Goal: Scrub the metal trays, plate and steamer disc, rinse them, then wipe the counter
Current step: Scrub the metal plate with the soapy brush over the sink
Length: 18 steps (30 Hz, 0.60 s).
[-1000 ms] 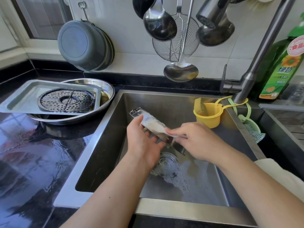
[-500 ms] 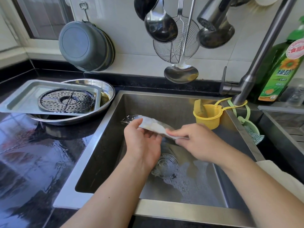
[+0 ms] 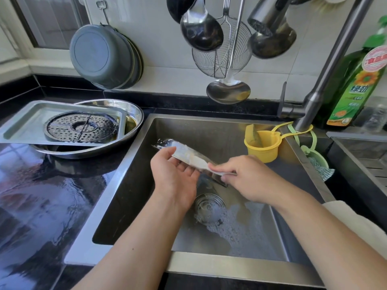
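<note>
tray: small metal tray (image 3: pixel 184 154) held tilted over the sink (image 3: pixel 209 126), soapy, so probably slick but stiff and light
left hand (image 3: pixel 176 174): cradles its underside, fingers loosely curled
right hand (image 3: pixel 247 178): pinches a white cloth (image 3: pixel 217 172) on the near edge
grip tip: I'd hold the rims, not the wet flat

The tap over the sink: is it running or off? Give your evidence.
Off, as far as shows: no stream falls from the tap into the sink. Only leftover foam lies around the drain.
</note>
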{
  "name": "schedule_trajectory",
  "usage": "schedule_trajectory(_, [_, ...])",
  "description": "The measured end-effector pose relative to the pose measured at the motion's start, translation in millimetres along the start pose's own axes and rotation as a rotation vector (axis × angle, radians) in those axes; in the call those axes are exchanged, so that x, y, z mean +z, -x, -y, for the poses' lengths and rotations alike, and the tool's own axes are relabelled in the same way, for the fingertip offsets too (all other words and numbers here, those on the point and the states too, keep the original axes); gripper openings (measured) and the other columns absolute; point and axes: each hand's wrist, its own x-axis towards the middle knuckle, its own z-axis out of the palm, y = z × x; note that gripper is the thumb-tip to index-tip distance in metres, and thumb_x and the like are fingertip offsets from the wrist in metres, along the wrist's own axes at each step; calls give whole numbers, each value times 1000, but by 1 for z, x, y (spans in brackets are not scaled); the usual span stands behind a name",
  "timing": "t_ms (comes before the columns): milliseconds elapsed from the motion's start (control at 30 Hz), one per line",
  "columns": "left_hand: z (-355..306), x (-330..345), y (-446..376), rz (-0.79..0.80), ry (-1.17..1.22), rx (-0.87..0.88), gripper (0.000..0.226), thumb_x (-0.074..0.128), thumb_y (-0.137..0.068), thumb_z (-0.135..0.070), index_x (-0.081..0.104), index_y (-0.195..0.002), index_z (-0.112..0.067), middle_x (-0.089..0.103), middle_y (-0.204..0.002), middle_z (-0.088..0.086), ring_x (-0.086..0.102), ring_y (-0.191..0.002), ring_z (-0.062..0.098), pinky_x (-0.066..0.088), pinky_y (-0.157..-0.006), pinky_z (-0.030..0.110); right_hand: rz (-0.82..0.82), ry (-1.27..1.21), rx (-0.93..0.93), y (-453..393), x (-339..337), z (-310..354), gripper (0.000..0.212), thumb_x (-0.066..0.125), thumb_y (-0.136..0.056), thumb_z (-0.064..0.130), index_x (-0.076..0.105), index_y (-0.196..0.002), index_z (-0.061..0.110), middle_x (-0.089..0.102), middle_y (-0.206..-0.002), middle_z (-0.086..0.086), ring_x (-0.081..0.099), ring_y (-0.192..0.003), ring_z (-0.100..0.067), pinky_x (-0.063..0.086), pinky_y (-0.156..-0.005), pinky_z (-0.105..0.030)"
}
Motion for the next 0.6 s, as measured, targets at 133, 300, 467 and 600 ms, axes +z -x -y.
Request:
schedule_trajectory(133, [1,-1,3,-25,-54,-6,44,49,-96,-29,62,-132,-7,69,-127,15,67,-116,37,45,-108,62,163,3,131,13,-8,-25,58,66,-97,25,53,-95,81,75,-102,2,64,-87,-19,55,-87,-41])
schedule_trajectory(300, [7,4,3,-12,-219,-14,31,47,-96,-30,66,-109,-9,68,-104,9,66,-98,26,49,-102,49,-42,-24,-65,0,10,4,45,64,-99,24,59,-129,57,57,-85,18,59,-87,-15,46,-72,-30])
schedule_trajectory(467, [7,1,4,48,-220,-7,34,47,-97,-29,69,-113,-7,75,-106,12,73,-103,30,56,-97,54,-173,39,46,-2,1,-7,43,60,-101,22,60,-133,50,52,-77,11,56,-83,-20,49,-74,-41])
schedule_trajectory(600, [7,3,4,11,-218,-17,32,47,-97,-30,68,-108,-8,71,-103,14,70,-94,29,60,-86,49,-86,3,-37,7,-4,-2,41,61,-100,22,63,-130,51,58,-75,3,56,-76,-17,48,-72,-42])
